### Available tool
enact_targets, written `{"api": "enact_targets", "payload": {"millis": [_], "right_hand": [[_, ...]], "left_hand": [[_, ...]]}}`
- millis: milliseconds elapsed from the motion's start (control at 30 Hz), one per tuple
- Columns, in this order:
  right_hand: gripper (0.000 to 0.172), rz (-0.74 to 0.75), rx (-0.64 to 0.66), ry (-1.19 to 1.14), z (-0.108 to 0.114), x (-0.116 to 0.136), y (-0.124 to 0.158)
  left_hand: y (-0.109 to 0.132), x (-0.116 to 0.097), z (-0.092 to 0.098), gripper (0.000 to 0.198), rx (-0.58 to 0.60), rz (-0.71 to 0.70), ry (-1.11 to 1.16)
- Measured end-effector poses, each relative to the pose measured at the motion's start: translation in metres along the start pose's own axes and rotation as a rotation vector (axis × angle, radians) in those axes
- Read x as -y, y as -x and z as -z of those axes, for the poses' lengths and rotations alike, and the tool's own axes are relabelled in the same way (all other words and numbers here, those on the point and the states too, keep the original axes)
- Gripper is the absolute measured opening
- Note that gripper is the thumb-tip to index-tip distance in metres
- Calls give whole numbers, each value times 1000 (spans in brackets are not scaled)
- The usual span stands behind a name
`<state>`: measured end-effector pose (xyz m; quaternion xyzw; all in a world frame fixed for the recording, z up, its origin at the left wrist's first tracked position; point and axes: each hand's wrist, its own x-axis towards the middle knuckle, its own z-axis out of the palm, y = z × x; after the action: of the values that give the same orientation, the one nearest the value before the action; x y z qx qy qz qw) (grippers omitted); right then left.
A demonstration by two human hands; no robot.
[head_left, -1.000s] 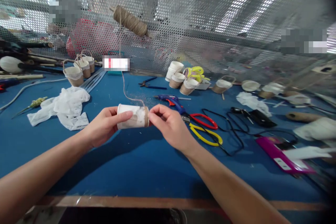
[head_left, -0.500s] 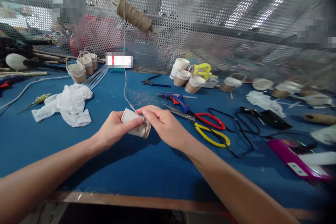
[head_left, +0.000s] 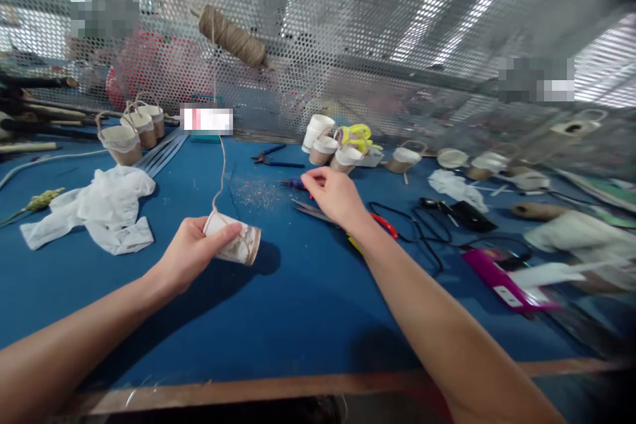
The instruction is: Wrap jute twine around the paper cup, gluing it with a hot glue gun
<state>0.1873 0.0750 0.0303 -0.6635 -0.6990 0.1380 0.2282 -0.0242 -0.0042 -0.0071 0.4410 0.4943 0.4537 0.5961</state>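
Observation:
My left hand [head_left: 191, 253] grips a small white paper cup [head_left: 233, 244] on its side above the blue table [head_left: 278, 305]. Brown twine is wound round the cup's rim end, and a strand of twine [head_left: 219, 165] runs up to the twine spool [head_left: 232, 37] hung on the mesh screen. My right hand [head_left: 334, 195] is stretched out over the blue glue gun [head_left: 294, 183], fingers curled and closing round its handle. Red-handled scissors [head_left: 382, 224] lie just under that wrist.
Twine-wrapped cups [head_left: 332, 146] with yellow scissors [head_left: 358, 135] stand at the back, more cups [head_left: 128, 136] at the left. A white cloth [head_left: 97, 208], pliers [head_left: 272, 159], black cables [head_left: 422, 225] and a pink case [head_left: 504, 278] lie around. A person in red sits behind the mesh [head_left: 149, 66].
My right hand has let go of the twine at the cup and reached forward to the glue gun. The left hand lowered the cup slightly and tilted it.

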Motion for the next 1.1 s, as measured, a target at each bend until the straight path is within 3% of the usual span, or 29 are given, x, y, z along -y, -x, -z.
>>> {"api": "enact_targets", "payload": {"millis": [133, 267, 467, 567, 667, 733, 867, 967, 1100], "right_hand": [[26, -207, 45, 123, 1, -44, -31], [28, -290, 71, 85, -10, -55, -37], [21, -247, 96, -238, 8, -33, -9], [12, -181, 210, -437, 24, -17, 18], [13, -143, 377, -738, 30, -4, 41], [15, -53, 397, -815, 28, 1, 51], [17, 105, 413, -745, 22, 2, 62], [19, 104, 466, -653, 20, 0, 68], [20, 93, 401, -409, 14, 0, 79]], "left_hand": [[-5, 2, 2, 24, -31, -22, -42], [-8, 3, 5, 24, -72, -21, -83], [-12, 2, 6, 24, -88, 2, -117], [-14, 1, 7, 25, -72, 21, -155], [-14, -1, 9, 26, -62, 19, -207], [-15, -3, 9, 26, -53, 27, -227], [-17, -5, 11, 26, -46, 44, -279], [-18, -5, 13, 26, -39, 35, -319], [-16, -8, 14, 25, -38, 19, -375]]}}
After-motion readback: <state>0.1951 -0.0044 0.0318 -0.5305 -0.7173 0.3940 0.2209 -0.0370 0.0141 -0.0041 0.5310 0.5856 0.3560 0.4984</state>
